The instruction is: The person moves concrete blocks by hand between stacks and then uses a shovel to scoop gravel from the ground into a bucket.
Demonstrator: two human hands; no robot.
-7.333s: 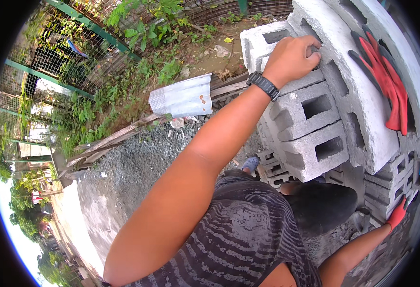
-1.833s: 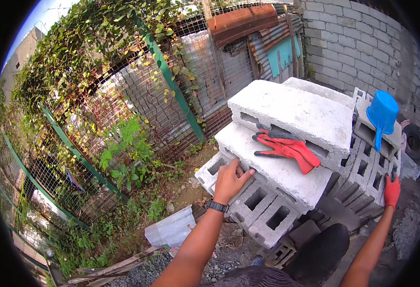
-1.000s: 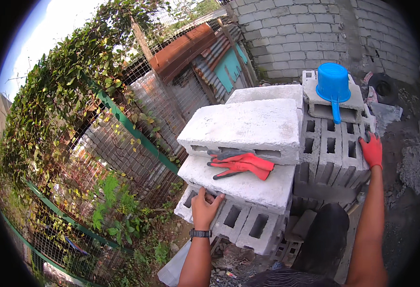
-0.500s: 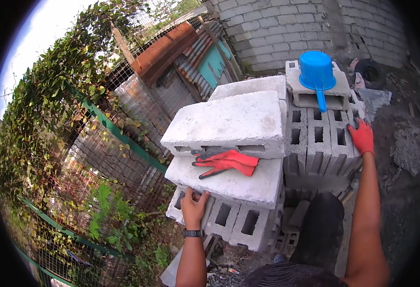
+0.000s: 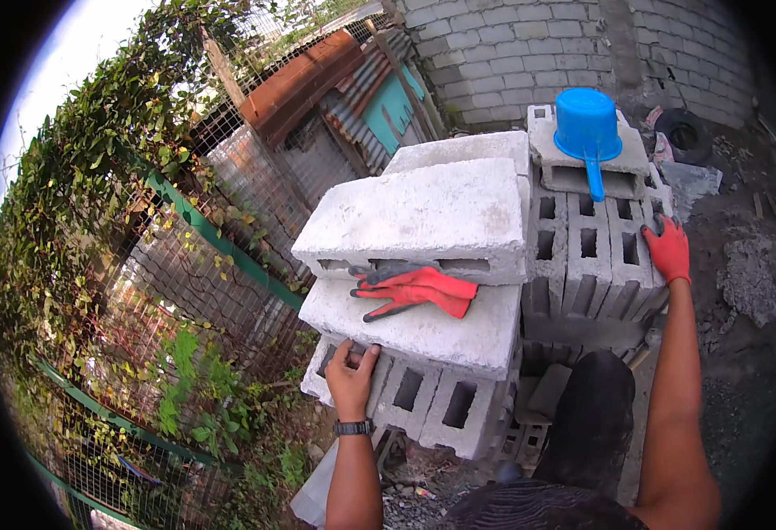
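My left hand (image 5: 351, 382) is bare, with a black watch on its wrist. Its curled fingers and thumb grip the front edge of a pale concrete block (image 5: 441, 340) lying flat in the near stack; the fingertips are partly hidden. On that block rests a loose red work glove (image 5: 419, 291) with dark fingers, up against another hollow block (image 5: 414, 212) above it. My right hand (image 5: 669, 249) wears a matching red glove. Its fingers are spread over the right edge of upright hollow blocks (image 5: 582, 287), holding nothing.
An upturned blue plastic dipper (image 5: 587, 124) sits on a hollow block at the back right. A vine-covered wire fence (image 5: 202, 234) runs along the left. Behind stand a grey block wall (image 5: 511, 66) and a rusty sheet-metal shed. A tyre (image 5: 684, 139) and rubble lie at right.
The view has shifted slightly. Both hands keep their places on the blocks, and the loose glove and dipper have not moved.
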